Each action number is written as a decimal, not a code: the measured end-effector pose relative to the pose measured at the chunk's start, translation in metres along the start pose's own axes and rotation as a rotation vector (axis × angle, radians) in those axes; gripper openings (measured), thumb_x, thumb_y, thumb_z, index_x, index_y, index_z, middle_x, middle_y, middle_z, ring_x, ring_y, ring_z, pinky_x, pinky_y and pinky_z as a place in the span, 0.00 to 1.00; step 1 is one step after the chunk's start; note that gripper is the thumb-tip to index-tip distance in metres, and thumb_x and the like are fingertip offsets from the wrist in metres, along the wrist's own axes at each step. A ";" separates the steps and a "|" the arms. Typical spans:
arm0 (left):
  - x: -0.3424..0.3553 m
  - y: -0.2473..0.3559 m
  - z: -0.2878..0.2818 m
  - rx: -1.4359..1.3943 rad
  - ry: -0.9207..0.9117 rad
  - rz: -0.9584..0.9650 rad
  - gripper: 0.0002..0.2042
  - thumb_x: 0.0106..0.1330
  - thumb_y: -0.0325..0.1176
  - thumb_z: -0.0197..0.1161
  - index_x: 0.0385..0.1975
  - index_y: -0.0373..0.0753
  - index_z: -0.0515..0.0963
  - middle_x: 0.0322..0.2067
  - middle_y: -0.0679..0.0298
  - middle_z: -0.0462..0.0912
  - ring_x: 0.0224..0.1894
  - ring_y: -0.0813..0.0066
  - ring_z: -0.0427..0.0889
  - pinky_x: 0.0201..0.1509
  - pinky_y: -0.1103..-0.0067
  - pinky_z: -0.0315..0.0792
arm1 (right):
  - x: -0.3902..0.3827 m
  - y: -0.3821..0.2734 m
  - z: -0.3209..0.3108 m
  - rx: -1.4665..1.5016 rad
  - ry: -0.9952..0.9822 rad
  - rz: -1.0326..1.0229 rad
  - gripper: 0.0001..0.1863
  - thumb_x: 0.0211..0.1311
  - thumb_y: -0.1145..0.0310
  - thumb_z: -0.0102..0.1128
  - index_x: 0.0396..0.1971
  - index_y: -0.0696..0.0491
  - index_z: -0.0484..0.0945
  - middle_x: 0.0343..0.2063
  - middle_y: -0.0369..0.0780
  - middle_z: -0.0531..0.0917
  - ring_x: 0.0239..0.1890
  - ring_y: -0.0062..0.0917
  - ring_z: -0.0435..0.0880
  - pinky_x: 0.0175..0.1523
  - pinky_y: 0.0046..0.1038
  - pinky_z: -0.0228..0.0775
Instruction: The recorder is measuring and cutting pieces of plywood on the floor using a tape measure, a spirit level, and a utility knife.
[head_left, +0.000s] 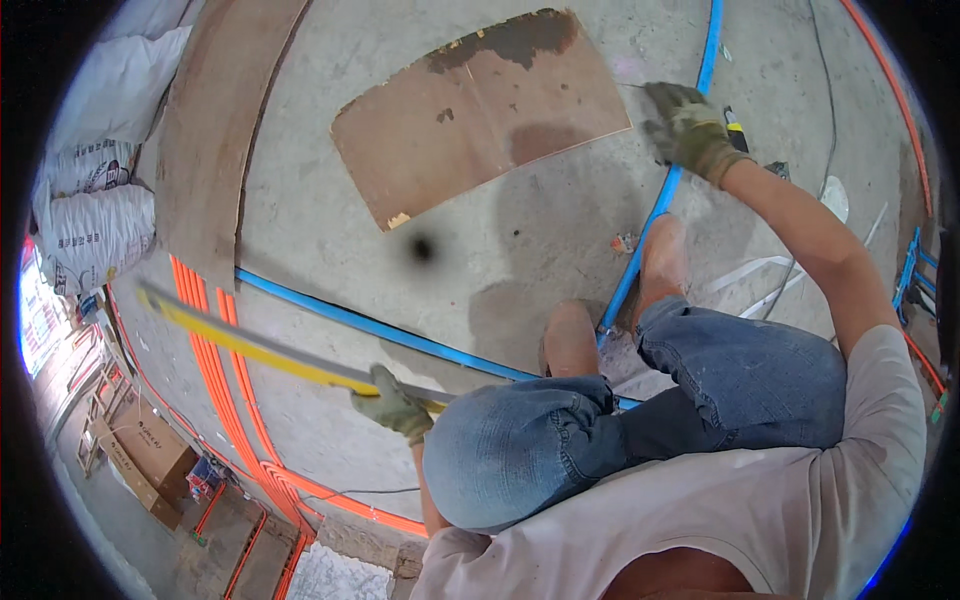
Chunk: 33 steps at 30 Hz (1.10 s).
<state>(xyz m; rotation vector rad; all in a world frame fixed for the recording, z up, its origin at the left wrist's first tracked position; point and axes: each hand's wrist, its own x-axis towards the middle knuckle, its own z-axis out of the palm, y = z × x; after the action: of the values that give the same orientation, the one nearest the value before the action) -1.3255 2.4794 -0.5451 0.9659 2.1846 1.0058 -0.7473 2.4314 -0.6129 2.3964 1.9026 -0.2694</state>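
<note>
My left hand, in a green-grey work glove, is closed around a long yellow spirit level with a grey edge. It slants up to the left above the floor, its far end blurred by motion. Held out to the right, my gloved right hand hovers over or beside a blue pipe; its fingers are apart, slightly smeared, with nothing clearly between them. Just right of that glove lies a yellow-and-black tool, perhaps a utility knife. A brown board with a dark stain lies flat on the concrete.
Another blue pipe crosses the floor before my knees. Orange conduits run along the left. White sacks stand beside a long brown sheet. A cardboard box sits lower left; white strips and thin cable lie right.
</note>
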 end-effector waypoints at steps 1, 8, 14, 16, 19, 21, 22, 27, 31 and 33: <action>0.005 0.024 0.011 -0.013 -0.121 0.050 0.27 0.64 0.32 0.65 0.57 0.23 0.62 0.46 0.51 0.76 0.42 0.69 0.77 0.45 0.75 0.76 | 0.012 -0.015 -0.002 -0.044 -0.025 -0.115 0.32 0.61 0.52 0.55 0.64 0.48 0.66 0.62 0.45 0.70 0.65 0.42 0.66 0.68 0.45 0.57; 0.018 0.164 0.186 -0.018 -0.562 0.453 0.25 0.61 0.37 0.69 0.50 0.26 0.70 0.40 0.58 0.79 0.38 0.74 0.76 0.41 0.77 0.73 | 0.054 -0.085 0.004 0.053 -0.047 -0.222 0.35 0.59 0.52 0.59 0.67 0.42 0.64 0.67 0.41 0.64 0.69 0.44 0.60 0.69 0.52 0.51; 0.000 0.197 0.296 -0.011 -0.705 0.511 0.25 0.56 0.39 0.71 0.49 0.30 0.72 0.40 0.57 0.79 0.37 0.71 0.78 0.42 0.75 0.74 | 0.061 -0.061 0.009 0.110 -0.105 -0.086 0.32 0.64 0.51 0.54 0.67 0.42 0.63 0.68 0.40 0.63 0.71 0.46 0.57 0.67 0.58 0.52; -0.005 0.197 0.315 0.146 -0.753 0.511 0.26 0.54 0.38 0.72 0.49 0.31 0.72 0.39 0.58 0.79 0.37 0.68 0.79 0.43 0.72 0.74 | 0.058 -0.049 0.010 0.061 -0.095 -0.025 0.30 0.65 0.52 0.52 0.66 0.42 0.64 0.69 0.40 0.63 0.71 0.47 0.56 0.66 0.57 0.53; -0.019 0.192 0.340 0.207 -0.552 0.735 0.27 0.52 0.38 0.71 0.50 0.31 0.72 0.39 0.57 0.79 0.37 0.65 0.80 0.44 0.71 0.74 | 0.050 -0.034 0.011 0.053 -0.108 0.055 0.31 0.64 0.52 0.52 0.67 0.42 0.64 0.69 0.40 0.62 0.71 0.48 0.56 0.67 0.54 0.52; -0.029 0.185 0.346 0.243 -0.565 0.734 0.26 0.52 0.38 0.70 0.49 0.31 0.73 0.38 0.55 0.79 0.38 0.62 0.80 0.45 0.70 0.74 | 0.046 -0.029 0.012 0.083 -0.132 0.092 0.32 0.64 0.52 0.53 0.67 0.43 0.63 0.69 0.40 0.62 0.71 0.48 0.56 0.68 0.53 0.51; -0.034 0.183 0.351 0.296 -0.579 0.671 0.26 0.52 0.38 0.70 0.49 0.31 0.73 0.38 0.55 0.80 0.39 0.61 0.80 0.45 0.70 0.74 | 0.045 -0.028 0.012 0.073 -0.128 0.131 0.32 0.63 0.52 0.54 0.67 0.43 0.63 0.68 0.40 0.63 0.71 0.48 0.56 0.69 0.52 0.50; -0.049 0.178 0.368 0.436 -0.616 0.479 0.22 0.53 0.42 0.68 0.42 0.31 0.78 0.35 0.51 0.81 0.43 0.55 0.81 0.46 0.68 0.74 | 0.043 -0.026 0.011 0.066 -0.157 0.137 0.34 0.63 0.52 0.54 0.68 0.45 0.62 0.69 0.40 0.62 0.71 0.47 0.57 0.70 0.48 0.50; -0.051 0.170 0.376 0.473 -0.476 0.633 0.21 0.53 0.45 0.68 0.37 0.32 0.79 0.35 0.50 0.82 0.41 0.52 0.81 0.45 0.64 0.74 | 0.040 -0.027 0.010 0.106 -0.143 0.140 0.37 0.62 0.50 0.53 0.70 0.46 0.59 0.69 0.42 0.61 0.71 0.47 0.56 0.71 0.50 0.48; -0.051 0.167 0.379 0.507 -0.454 0.681 0.21 0.53 0.46 0.68 0.36 0.32 0.79 0.34 0.50 0.82 0.40 0.52 0.81 0.46 0.63 0.73 | 0.037 -0.030 0.009 0.061 -0.182 0.164 0.36 0.64 0.50 0.51 0.70 0.47 0.58 0.70 0.42 0.60 0.71 0.48 0.57 0.70 0.48 0.50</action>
<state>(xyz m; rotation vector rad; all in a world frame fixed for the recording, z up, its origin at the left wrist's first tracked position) -0.9630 2.6724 -0.6202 2.0356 1.7624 0.4009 -0.7689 2.4717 -0.6271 2.4524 1.6339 -0.5217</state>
